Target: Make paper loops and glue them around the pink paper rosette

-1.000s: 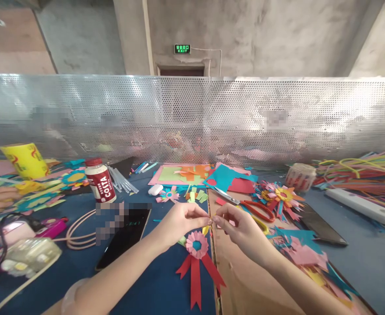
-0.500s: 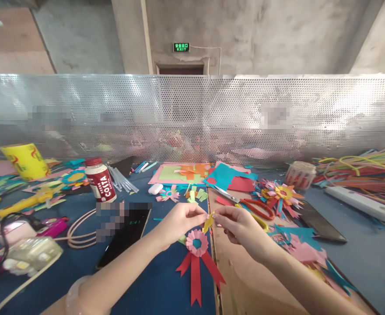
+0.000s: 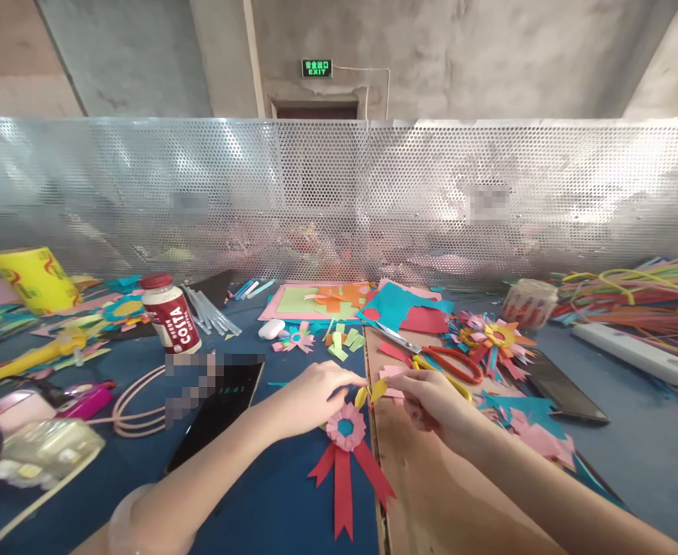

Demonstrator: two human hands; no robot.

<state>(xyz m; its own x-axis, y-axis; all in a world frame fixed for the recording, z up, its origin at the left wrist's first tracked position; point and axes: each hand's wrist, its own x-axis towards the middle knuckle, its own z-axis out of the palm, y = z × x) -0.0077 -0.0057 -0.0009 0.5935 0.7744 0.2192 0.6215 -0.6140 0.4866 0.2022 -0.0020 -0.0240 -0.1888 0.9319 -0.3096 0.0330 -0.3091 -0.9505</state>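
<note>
Two small yellow paper petals [image 3: 378, 388] show between my hands, close together; whether they are joined I cannot tell. My right hand [image 3: 434, 401] pinches the right-hand petal between thumb and index finger. The index finger of my left hand [image 3: 319, 393] reaches toward the other petal, with its thumb apart from the fingertip; whether the finger touches the petal is unclear. Just below lies a paper rosette [image 3: 344, 426] with a pleated pink ring, a blue centre and red ribbon tails [image 3: 344, 493]. It rests on the blue tabletop beside the brown board [image 3: 425, 493].
Scissors with red handles [image 3: 451, 364] and pink paper scraps lie behind my right hand. At left are a phone [image 3: 217, 408], a Costa bottle [image 3: 171, 312] and cables. Coloured sheets [image 3: 405, 308] and paper flowers [image 3: 498, 339] lie farther back, before a perforated metal screen [image 3: 327, 193].
The yellow paper, earlier pinched between both hands, now shows as two petals. My right hand has shifted slightly right, and my left thumb has parted from the index fingertip.
</note>
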